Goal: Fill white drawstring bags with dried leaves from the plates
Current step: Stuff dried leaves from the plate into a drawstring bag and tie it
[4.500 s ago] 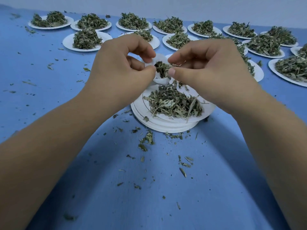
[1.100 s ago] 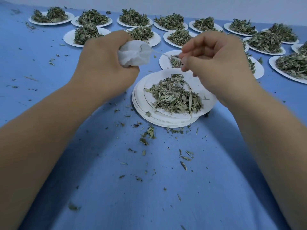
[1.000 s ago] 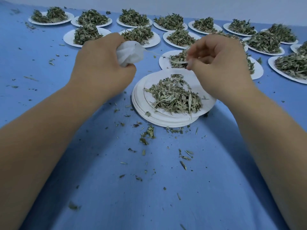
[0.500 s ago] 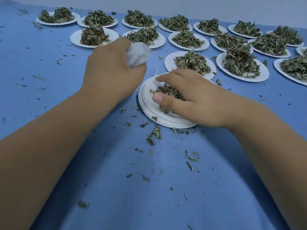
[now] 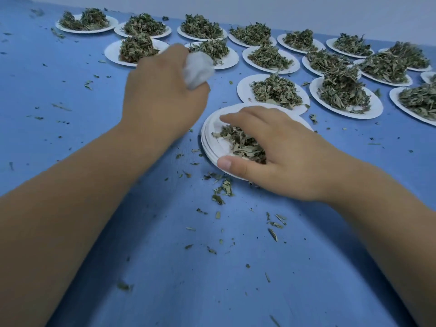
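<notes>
Although the blue table (image 5: 153, 286) and the rows of heaped plates (image 5: 273, 90) across its far side lay just as they had a second earlier, the work at the near stack of plates (image 5: 208, 147) had shifted. The right hand (image 5: 280, 154), which had been up level with the bag and pinching its drawstring, had let the string go and dropped onto the stack. The left hand (image 5: 162, 97) had kept its hold on the white drawstring bag (image 5: 198, 69), up off the table and just beyond the stack's left edge. I took that to mean one bag had been drawn shut and was about done, with the right hand already going back for leaves. Whether those were for a fresh bag or a last top-up could not be told, and no empty bag was in view.

The left hand was closed in a tight fist round the bag, whose bulging white body showed between thumb and forefinger; its string could not be made out. The right hand lay palm down and spread wide over the dried leaves (image 5: 238, 142) left on the top plate. Its forefinger (image 5: 233, 118) reached along the far side of the pile and its thumb (image 5: 227, 164) rested at the near rim, with the pile between them and nothing yet pinched. How the other fingers lay beneath the hand was hidden. Small leaf crumbs (image 5: 221, 190) were scattered on the table just in front of the stack.
</notes>
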`<state>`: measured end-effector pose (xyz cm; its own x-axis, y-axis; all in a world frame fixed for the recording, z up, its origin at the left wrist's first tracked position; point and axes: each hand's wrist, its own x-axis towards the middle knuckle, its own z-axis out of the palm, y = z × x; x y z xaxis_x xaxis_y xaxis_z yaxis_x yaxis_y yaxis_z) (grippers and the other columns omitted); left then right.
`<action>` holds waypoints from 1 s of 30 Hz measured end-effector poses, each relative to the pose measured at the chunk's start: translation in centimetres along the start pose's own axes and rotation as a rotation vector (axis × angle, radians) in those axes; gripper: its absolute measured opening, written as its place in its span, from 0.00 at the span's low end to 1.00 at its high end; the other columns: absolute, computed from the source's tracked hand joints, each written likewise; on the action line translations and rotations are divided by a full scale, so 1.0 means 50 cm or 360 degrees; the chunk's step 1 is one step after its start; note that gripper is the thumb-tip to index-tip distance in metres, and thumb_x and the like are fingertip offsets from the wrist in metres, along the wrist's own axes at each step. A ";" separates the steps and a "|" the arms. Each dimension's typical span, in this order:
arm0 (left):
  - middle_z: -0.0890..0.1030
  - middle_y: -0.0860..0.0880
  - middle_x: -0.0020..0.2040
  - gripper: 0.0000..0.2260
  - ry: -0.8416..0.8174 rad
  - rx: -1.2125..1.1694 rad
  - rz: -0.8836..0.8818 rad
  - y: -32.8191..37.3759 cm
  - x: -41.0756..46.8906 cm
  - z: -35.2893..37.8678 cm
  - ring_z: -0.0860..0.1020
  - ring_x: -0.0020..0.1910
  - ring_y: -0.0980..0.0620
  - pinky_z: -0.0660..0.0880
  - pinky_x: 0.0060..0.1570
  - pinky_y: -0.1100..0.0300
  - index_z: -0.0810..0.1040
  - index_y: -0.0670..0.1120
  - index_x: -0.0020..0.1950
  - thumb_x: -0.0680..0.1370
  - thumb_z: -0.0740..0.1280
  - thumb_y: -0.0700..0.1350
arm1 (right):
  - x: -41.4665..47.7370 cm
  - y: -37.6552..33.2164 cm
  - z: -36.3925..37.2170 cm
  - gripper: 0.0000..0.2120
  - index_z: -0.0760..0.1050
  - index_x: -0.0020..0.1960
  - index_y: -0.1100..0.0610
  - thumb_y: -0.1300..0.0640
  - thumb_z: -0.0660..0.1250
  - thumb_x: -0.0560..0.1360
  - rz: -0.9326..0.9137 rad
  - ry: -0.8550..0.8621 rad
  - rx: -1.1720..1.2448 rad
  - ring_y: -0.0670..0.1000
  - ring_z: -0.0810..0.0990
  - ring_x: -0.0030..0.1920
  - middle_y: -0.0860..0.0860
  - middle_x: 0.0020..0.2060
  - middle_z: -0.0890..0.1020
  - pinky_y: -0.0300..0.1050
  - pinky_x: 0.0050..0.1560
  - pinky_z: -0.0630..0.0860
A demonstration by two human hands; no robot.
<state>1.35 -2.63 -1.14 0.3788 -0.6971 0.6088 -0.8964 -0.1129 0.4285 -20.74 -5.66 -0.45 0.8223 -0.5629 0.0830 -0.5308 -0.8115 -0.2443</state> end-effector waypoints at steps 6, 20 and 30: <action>0.66 0.52 0.32 0.07 -0.0037 0.0023 0.0127 0.032 -0.029 0.018 0.69 0.37 0.42 0.60 0.36 0.55 0.66 0.48 0.44 0.73 0.63 0.49 | 0.013 -0.029 0.030 0.30 0.71 0.71 0.49 0.31 0.51 0.79 -0.0156 0.0117 -0.0270 0.54 0.72 0.60 0.48 0.60 0.75 0.54 0.62 0.71; 0.67 0.52 0.32 0.08 -0.0094 -0.0097 0.0113 0.015 -0.030 0.022 0.68 0.34 0.45 0.58 0.29 0.60 0.64 0.49 0.41 0.72 0.63 0.49 | 0.012 -0.035 0.050 0.12 0.77 0.47 0.60 0.54 0.63 0.83 -0.0207 0.0403 0.0094 0.53 0.72 0.39 0.51 0.38 0.75 0.52 0.41 0.70; 0.72 0.52 0.37 0.10 -0.0232 -0.0115 0.0113 0.034 -0.032 0.012 0.72 0.39 0.44 0.63 0.31 0.58 0.69 0.51 0.47 0.70 0.64 0.54 | 0.039 -0.011 -0.033 0.19 0.77 0.37 0.54 0.49 0.63 0.83 0.0347 0.0695 0.0680 0.42 0.70 0.26 0.47 0.26 0.76 0.35 0.28 0.64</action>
<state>-0.91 -2.13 -1.77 0.2731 -0.7975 0.5380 -0.8988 -0.0122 0.4382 -19.17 -6.57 1.43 0.4981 -0.7928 0.3513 -0.4737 -0.5881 -0.6556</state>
